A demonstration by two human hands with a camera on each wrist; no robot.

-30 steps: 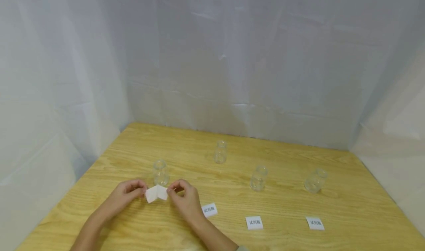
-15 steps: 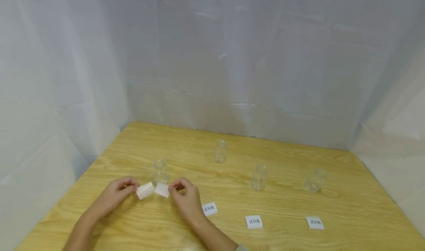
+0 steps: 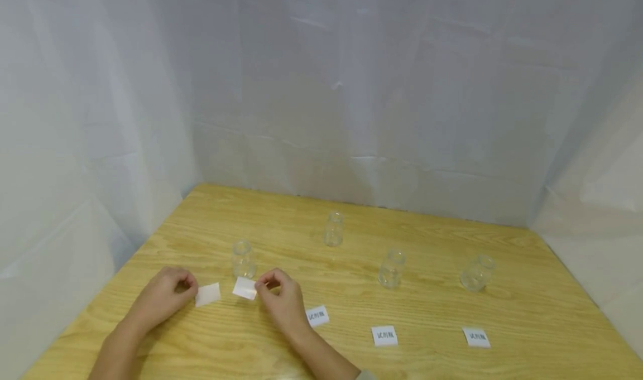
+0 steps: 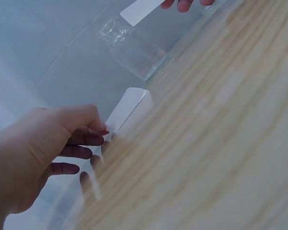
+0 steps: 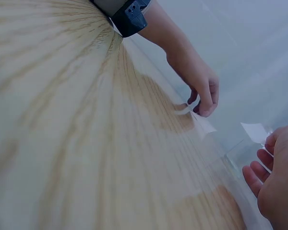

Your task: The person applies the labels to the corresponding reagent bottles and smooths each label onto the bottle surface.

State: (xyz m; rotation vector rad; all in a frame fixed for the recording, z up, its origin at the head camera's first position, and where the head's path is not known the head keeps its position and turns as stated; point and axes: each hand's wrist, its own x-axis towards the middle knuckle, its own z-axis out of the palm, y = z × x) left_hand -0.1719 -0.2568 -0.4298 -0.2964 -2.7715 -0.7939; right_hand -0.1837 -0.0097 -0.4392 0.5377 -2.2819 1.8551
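Note:
My left hand pinches one edge of a small white paper piece just above the table, at the left in the head view. Between thumb and fingertips, my right hand holds a second white piece, which has a slight shine. The two pieces are apart. Directly behind the right piece stands a clear glass bottle without a cap, its lower front partly covered. In the left wrist view the left paper hangs close to the wood, and the bottle shows behind it.
Farther off stand three more clear bottles: one at the back, one right of the middle and one at the right. White cards with handwriting lie near the front. White sheeting surrounds the wooden table.
The two white pieces, joined in a V a second ago, have come apart. My left hand has moved left with one; my right hand has stayed nearly still with the other.

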